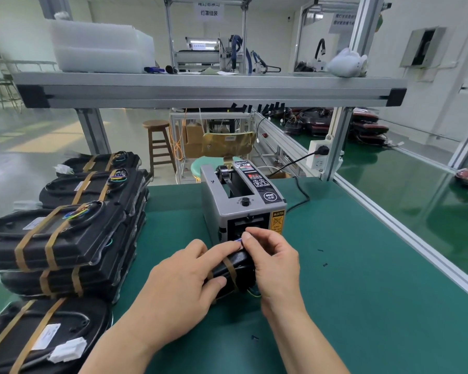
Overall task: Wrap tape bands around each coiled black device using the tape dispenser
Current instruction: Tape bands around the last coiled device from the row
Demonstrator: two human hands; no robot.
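A black device lies on the green mat just in front of the grey tape dispenser. One brown tape band crosses it. My left hand lies over the device's left part, fingers curled round its near edge and forefinger stretched along its top. My right hand curls round the device's right end, and its thumb and forefinger pinch something small at the dispenser's outlet. Much of the device is hidden under both hands.
Stacks of black devices bound with brown tape fill the table's left side. The dispenser's power cord runs back right to a socket. An aluminium shelf rail crosses overhead. Small black scraps lie on the mat at right.
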